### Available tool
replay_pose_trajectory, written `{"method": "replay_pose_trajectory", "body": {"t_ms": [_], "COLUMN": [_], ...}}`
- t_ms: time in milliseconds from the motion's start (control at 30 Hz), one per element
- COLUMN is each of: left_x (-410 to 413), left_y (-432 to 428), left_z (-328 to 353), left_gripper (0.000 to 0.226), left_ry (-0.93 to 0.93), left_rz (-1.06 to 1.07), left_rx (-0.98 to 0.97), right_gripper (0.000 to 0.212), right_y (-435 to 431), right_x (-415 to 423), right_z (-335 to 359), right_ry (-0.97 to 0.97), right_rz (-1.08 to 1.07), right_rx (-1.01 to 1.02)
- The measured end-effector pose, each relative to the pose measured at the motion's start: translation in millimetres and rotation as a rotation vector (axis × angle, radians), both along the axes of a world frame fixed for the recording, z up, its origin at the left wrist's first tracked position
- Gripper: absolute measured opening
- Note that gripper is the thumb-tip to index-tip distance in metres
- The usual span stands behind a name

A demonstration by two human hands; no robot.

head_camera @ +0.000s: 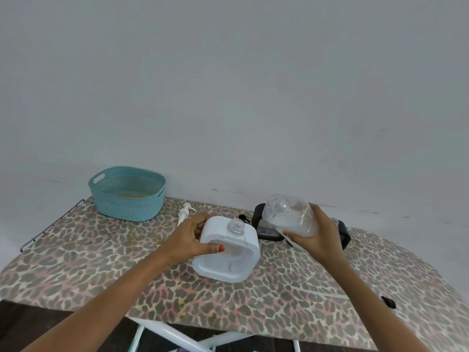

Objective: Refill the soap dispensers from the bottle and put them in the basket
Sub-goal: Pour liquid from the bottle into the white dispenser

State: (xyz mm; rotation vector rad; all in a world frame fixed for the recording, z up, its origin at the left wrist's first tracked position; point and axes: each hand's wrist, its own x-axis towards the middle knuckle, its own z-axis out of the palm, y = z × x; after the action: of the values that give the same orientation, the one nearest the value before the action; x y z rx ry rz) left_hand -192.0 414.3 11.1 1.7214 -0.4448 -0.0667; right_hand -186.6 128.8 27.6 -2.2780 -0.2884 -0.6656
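Filling step. Left hand (pixel 193 240) grips dispenser (pixel 228 252), neck open; right hand (pixel 314 237) grasps tilted bottle (pixel 289 219) just right. Next: spout over neck, pour slowly.

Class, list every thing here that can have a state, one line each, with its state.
Basket: upright, no dispenser inside.
White dispenser: pump off, neck open, left hand grips it.
White pump: lying on board.
Bottle: tilted, part full, right hand holds it.
Black dispenser: on board, mostly hidden behind bottle.
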Motion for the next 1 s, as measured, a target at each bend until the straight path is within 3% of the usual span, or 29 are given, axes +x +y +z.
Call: {"method": "replay_pose_trajectory", "body": {"t_ms": [200, 400, 633, 1000], "left_x": [-4, -2, 1, 3], "left_y": [-6, -12, -10, -12], "left_z": [1, -4, -4, -3], "left_gripper": [0.078, 0.043, 0.040, 0.040], "left_ry": [-0.018, -0.005, -0.004, 0.003], "left_rz": [0.016, 0.040, 0.054, 0.050], "left_rx": [0.012, 0.049, 0.057, 0.059], "right_gripper": [0.065, 0.065, 0.056, 0.059], "right_y": [3, 10, 10, 6], "right_x": [7, 9, 16, 25], "right_z": [12, 17, 16, 20], "right_ry": [-0.040, -0.136, -0.208, -0.319], "right_rz": [0.011, 0.103, 0.132, 0.147], "right_rx": [-0.096, -0.232, -0.350, -0.484]}}
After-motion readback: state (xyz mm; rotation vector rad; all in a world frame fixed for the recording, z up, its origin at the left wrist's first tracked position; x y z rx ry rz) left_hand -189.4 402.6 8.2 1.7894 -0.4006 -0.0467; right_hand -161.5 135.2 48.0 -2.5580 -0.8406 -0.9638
